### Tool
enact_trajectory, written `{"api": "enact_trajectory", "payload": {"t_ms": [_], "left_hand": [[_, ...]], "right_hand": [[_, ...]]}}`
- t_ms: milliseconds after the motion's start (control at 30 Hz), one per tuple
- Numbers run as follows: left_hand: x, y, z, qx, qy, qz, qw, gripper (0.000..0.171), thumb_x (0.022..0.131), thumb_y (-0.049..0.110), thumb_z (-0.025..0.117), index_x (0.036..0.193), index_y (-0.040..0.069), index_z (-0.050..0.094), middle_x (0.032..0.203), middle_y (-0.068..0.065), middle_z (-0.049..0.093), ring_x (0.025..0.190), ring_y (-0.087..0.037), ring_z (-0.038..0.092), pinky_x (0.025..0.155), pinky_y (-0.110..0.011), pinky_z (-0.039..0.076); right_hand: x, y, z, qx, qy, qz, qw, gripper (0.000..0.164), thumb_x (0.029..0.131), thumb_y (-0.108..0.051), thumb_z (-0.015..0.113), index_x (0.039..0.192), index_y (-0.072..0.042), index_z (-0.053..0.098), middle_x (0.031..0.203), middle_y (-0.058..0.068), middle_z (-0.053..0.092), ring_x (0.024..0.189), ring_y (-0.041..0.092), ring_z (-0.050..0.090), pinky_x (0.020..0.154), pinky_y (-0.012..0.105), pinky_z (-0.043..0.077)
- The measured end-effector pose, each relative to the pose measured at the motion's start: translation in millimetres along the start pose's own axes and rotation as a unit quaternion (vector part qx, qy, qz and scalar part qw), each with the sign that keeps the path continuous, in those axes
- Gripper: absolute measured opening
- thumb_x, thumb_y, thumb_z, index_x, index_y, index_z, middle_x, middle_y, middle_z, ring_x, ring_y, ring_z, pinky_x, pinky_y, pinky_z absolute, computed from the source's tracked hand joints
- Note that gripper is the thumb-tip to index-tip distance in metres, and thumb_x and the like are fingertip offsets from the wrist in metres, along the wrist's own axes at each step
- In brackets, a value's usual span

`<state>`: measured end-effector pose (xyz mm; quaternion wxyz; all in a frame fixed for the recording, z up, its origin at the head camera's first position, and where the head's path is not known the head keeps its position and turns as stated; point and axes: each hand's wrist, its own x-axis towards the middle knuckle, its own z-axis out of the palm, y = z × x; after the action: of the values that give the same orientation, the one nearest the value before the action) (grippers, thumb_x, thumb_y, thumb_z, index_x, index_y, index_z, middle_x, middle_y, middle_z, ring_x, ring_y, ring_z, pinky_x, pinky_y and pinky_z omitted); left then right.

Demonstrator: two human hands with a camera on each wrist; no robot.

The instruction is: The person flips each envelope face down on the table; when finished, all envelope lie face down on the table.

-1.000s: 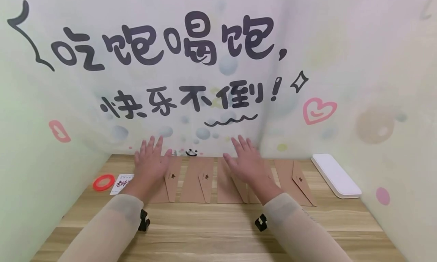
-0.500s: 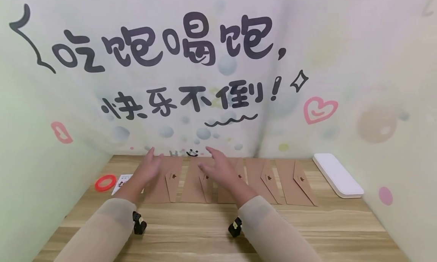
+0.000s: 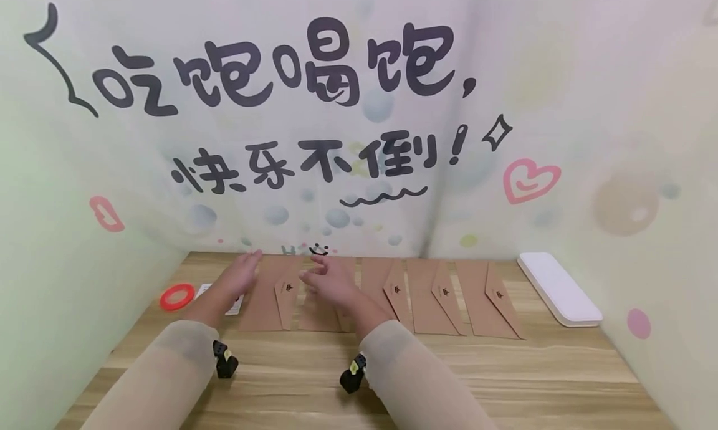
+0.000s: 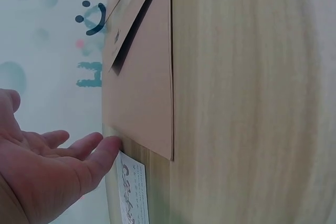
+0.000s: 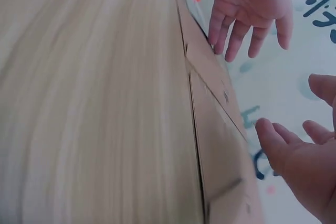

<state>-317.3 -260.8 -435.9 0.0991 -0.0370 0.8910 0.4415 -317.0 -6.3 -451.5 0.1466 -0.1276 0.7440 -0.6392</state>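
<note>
Several brown envelopes lie in a row along the back of the wooden table. At the left end lies one envelope (image 3: 263, 305), its flap toward the right. My left hand (image 3: 238, 277) is beside its left edge, fingers extended and holding nothing; in the left wrist view a fingertip is right by the envelope's edge. My right hand (image 3: 331, 283) hovers over the second envelope (image 3: 316, 318), partly hiding it, with fingers spread and nothing in them. A white card (image 4: 134, 192) with handwriting lies under my left hand's side, partly covered in the head view.
An orange-red ring (image 3: 177, 297) lies at the table's left edge, by the card. A long white case (image 3: 560, 290) stands at the right. Behind the table hangs a pale printed cloth (image 3: 359, 118) with large black characters.
Both hands have turned from palms down to palms facing each other. The right hand has moved left, from the fourth envelope to the second; the left hand has shifted slightly. The envelopes remain in place.
</note>
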Motion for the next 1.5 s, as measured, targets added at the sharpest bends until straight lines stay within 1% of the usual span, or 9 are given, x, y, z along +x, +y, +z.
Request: {"api": "enact_trajectory", "payload": {"t_ms": [133, 267, 367, 567, 867, 1133, 1267, 1367, 1500], "left_hand": [[0.0, -0.7, -0.3, 0.001, 0.002, -0.002, 1.0000, 0.084, 0.112, 0.062, 0.013, 0.168, 0.001, 0.022, 0.172, -0.030, 0.023, 0.139, -0.056, 0.043, 0.121, -0.065, 0.037], [0.0, 2.4, 2.5, -0.036, -0.006, -0.004, 0.9993, 0.080, 0.114, 0.058, 0.019, 0.169, -0.001, 0.019, 0.173, -0.031, 0.020, 0.144, -0.055, 0.041, 0.124, -0.062, 0.040], [0.1, 6.9, 5.3, -0.062, -0.011, -0.003, 0.9980, 0.080, 0.114, 0.056, 0.024, 0.168, -0.003, 0.017, 0.174, -0.032, 0.017, 0.154, -0.054, 0.031, 0.125, -0.064, 0.039], [-0.4, 13.7, 8.3, -0.056, -0.023, -0.002, 0.9982, 0.080, 0.114, 0.055, 0.029, 0.166, -0.006, 0.023, 0.172, -0.033, 0.023, 0.156, -0.054, 0.031, 0.124, -0.064, 0.040], [-0.3, 19.2, 13.9, -0.033, -0.031, -0.008, 0.9989, 0.069, 0.112, 0.053, 0.042, 0.163, 0.007, 0.041, 0.174, -0.023, 0.031, 0.157, -0.049, 0.036, 0.124, -0.065, 0.040], [-1.6, 28.8, 21.4, -0.019, -0.036, -0.004, 0.9992, 0.071, 0.111, 0.047, 0.048, 0.165, 0.003, 0.036, 0.170, -0.027, 0.036, 0.154, -0.048, 0.040, 0.125, -0.061, 0.041], [-1.1, 34.4, 26.7, -0.030, -0.056, 0.001, 0.9980, 0.075, 0.109, 0.047, 0.053, 0.166, 0.003, 0.032, 0.169, -0.027, 0.039, 0.153, -0.047, 0.043, 0.122, -0.059, 0.045], [-0.7, 36.5, 29.8, -0.038, -0.057, 0.002, 0.9976, 0.076, 0.108, 0.047, 0.057, 0.166, 0.005, 0.034, 0.169, -0.026, 0.040, 0.153, -0.045, 0.045, 0.121, -0.058, 0.047], [0.3, 36.7, 32.3, -0.059, -0.060, 0.011, 0.9964, 0.076, 0.106, 0.046, 0.062, 0.166, 0.008, 0.035, 0.171, -0.025, 0.037, 0.151, -0.046, 0.047, 0.118, -0.058, 0.049]], "right_hand": [[5.2, 3.4, 10.2, 0.114, -0.028, 0.035, 0.992, 0.071, 0.105, -0.017, 0.067, 0.165, -0.003, 0.033, 0.152, 0.027, 0.057, 0.142, 0.045, 0.058, 0.120, 0.054, 0.049], [8.4, 5.9, 16.8, 0.155, -0.034, 0.065, 0.985, 0.073, 0.104, -0.011, 0.065, 0.166, 0.002, 0.027, 0.156, 0.031, 0.052, 0.143, 0.047, 0.057, 0.121, 0.054, 0.048], [9.2, 5.9, 19.2, 0.154, -0.031, 0.077, 0.985, 0.075, 0.103, -0.010, 0.066, 0.166, 0.003, 0.028, 0.156, 0.031, 0.053, 0.142, 0.044, 0.059, 0.120, 0.052, 0.049], [10.5, 8.2, 19.1, 0.151, -0.023, 0.083, 0.985, 0.074, 0.102, -0.010, 0.070, 0.165, 0.001, 0.033, 0.160, 0.030, 0.049, 0.138, 0.038, 0.064, 0.118, 0.047, 0.052], [10.9, 14.1, 16.9, 0.193, 0.006, 0.084, 0.978, 0.071, 0.099, -0.001, 0.068, 0.163, 0.000, 0.039, 0.154, 0.029, 0.055, 0.126, 0.035, 0.071, 0.107, 0.038, 0.060], [11.2, 15.1, 20.5, 0.148, -0.010, 0.045, 0.988, 0.069, 0.096, -0.001, 0.069, 0.160, 0.002, 0.044, 0.151, 0.022, 0.061, 0.101, 0.017, 0.067, 0.094, 0.029, 0.060], [10.8, 13.5, 24.0, 0.117, -0.012, 0.031, 0.993, 0.070, 0.095, -0.003, 0.071, 0.160, -0.004, 0.047, 0.161, 0.016, 0.052, 0.118, 0.018, 0.062, 0.096, 0.029, 0.057], [10.3, 12.0, 27.0, 0.130, -0.013, 0.026, 0.991, 0.071, 0.097, -0.001, 0.069, 0.162, -0.009, 0.044, 0.161, 0.017, 0.052, 0.133, 0.024, 0.061, 0.104, 0.033, 0.056], [9.4, 8.7, 29.8, 0.154, -0.015, 0.022, 0.988, 0.075, 0.098, 0.003, 0.067, 0.165, -0.013, 0.037, 0.158, 0.018, 0.056, 0.132, 0.028, 0.066, 0.107, 0.036, 0.056]]}}
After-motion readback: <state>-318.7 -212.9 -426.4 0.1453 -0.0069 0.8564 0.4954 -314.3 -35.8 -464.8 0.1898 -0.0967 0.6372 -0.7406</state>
